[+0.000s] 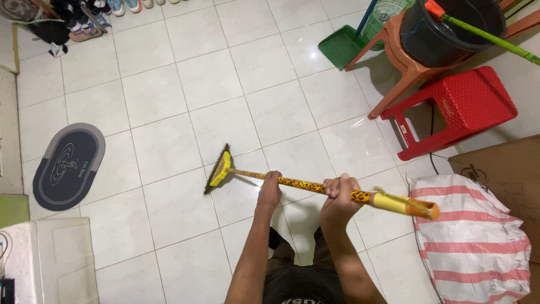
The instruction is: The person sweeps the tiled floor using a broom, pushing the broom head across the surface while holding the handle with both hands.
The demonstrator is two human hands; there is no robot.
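I look down from the head camera at my own two bare arms reaching out over a white tiled floor [185,79]. Both hands grip a broom [292,183] that lies nearly level across the middle of the view. Its handle is yellow with dark spots, with a plain yellow and orange end cap pointing to the right. My left hand [270,188] wraps around the handle nearer the head of the broom, fingers curled tight about it. My right hand [339,194] closes on the handle further back, near the end cap, fingers [332,186] folded over the top. The dark bristles [216,169], set in a yellow base, touch the floor to the left of my hands.

At the far left lies an oval dark grey mat [68,166]. At the lower right, just beside my right arm, sits a white sack with red stripes [472,236], with a brown cardboard box [506,169] behind it. Above that stands a red plastic stool [455,110], and next to it an orange plastic chair [402,62] carrying a black bucket [450,25] with a green mop handle [489,36] in it. A green dustpan [343,48] leans beside the chair. Shoes [84,19] line the top left edge
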